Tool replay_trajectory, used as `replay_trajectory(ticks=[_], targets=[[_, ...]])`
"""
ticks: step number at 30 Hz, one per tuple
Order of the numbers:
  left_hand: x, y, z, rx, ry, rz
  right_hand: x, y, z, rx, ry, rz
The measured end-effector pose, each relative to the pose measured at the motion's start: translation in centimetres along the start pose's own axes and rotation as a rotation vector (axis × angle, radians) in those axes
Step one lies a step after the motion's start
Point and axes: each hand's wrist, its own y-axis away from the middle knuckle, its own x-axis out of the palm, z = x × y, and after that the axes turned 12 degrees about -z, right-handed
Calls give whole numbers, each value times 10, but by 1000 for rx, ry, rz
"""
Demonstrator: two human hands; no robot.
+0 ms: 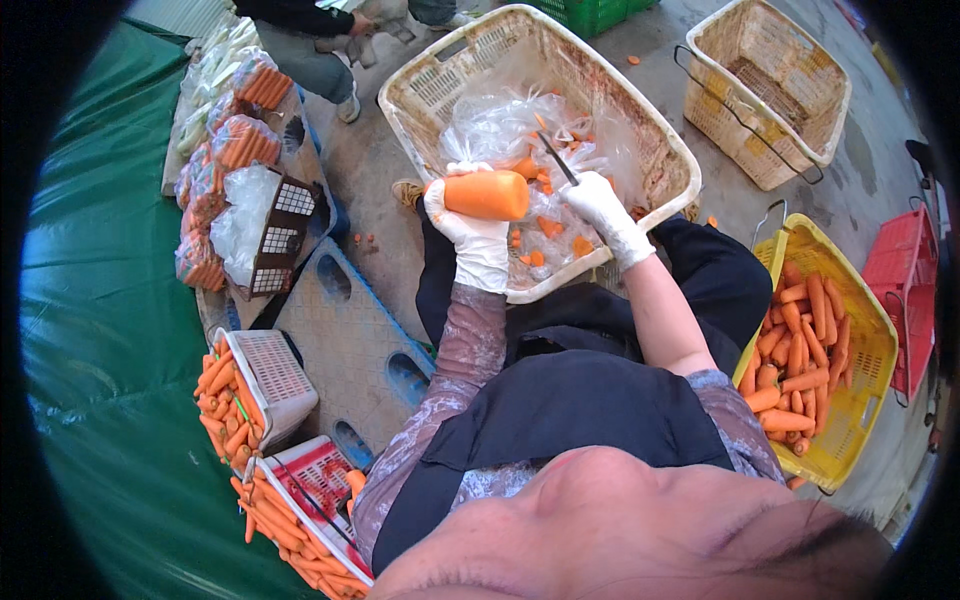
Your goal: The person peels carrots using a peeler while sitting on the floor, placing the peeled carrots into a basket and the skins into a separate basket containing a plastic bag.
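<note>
My left hand [472, 229], in a white glove, holds a thick carrot [487, 195] crosswise, its blunt cut end facing right. A knife [556, 159] is gripped in my right hand [600, 206], also gloved; its dark blade points up and left, apart from the carrot. Both hands are over a large, stained white plastic crate [645, 142] in front of my legs. Inside it lie crumpled clear plastic bags [502, 124] and cut carrot pieces [550, 226]. A small orange piece [540, 120] shows near the blade's tip.
To my right stand a yellow crate [862, 420] of carrots [802, 352] and a red crate [904, 277]. A white basket [765, 90] is at back right. Left are a plastic pallet [337, 315], bagged carrots [244, 142] and carrot-filled crates [277, 375]. Another person's leg [307, 64] is behind.
</note>
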Motion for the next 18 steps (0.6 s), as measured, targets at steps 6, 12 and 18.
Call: replay_trajectory(ticks=[6,12,18], targets=[[11,14,24,239,-407,365,-39,86,43,414,-1214,365],[24,31,37,-106,-851,394,-104,107,16,-129,-908,-80],[40,70,107,-429,-712,417,-170,150,-22,-275,-410,-296]])
